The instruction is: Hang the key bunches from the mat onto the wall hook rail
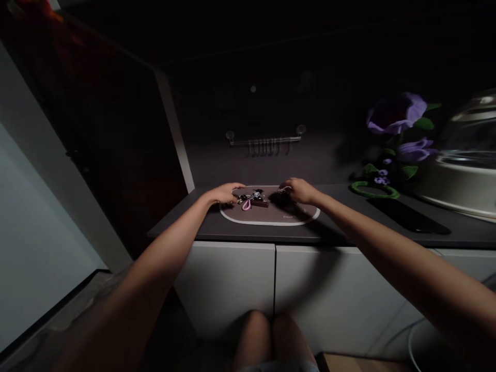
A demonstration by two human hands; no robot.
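Over a dark countertop (186, 222), the left forearm (170, 243) and right forearm (372, 232) are stretched forward and angled inward. The left hand (225, 194) is held palm down, its fingers laid nearly flat at the left end of an oval mat (267, 222), just beside a bunch of metal keys (250, 197). A pink loop (246, 205) and a brown tag (260, 203) are seen lying with the keys. The right hand (298, 190) is arched over a dark fob (279, 197), with its fingers curved downward; whether the fob is gripped cannot be told in the dim light.
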